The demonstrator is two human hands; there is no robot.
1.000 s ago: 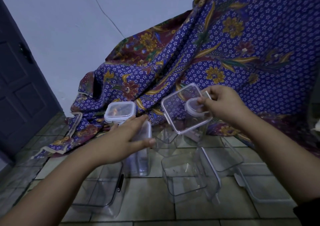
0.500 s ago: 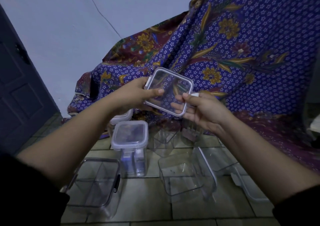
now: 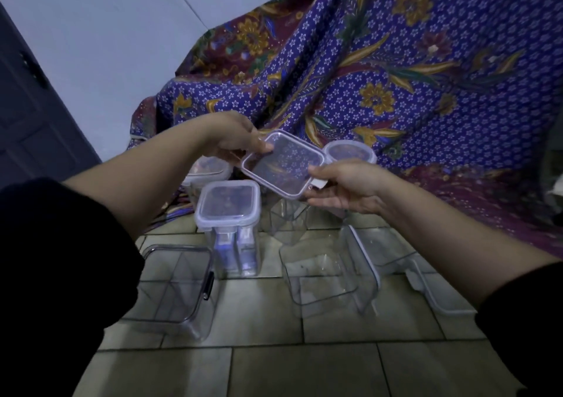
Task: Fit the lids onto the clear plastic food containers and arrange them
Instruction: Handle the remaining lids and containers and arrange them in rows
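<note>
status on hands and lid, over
Left hand pinches far corner of square lid, right hand the near corner. Lid held up, on no container yet. Nothing blocks open containers below.

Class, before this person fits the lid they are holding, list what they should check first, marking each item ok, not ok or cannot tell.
1. Lid gripped on two sides, by left hand and right hand: ok.
2. Lid level: not ok, it is tilted.
3. An open container waits on the floor below: ok.
4. Lid matches that container's size: cannot tell.
5. Lid's clips flipped outward: cannot tell.
6. Lidded container stands apart from the open one: ok.
</note>
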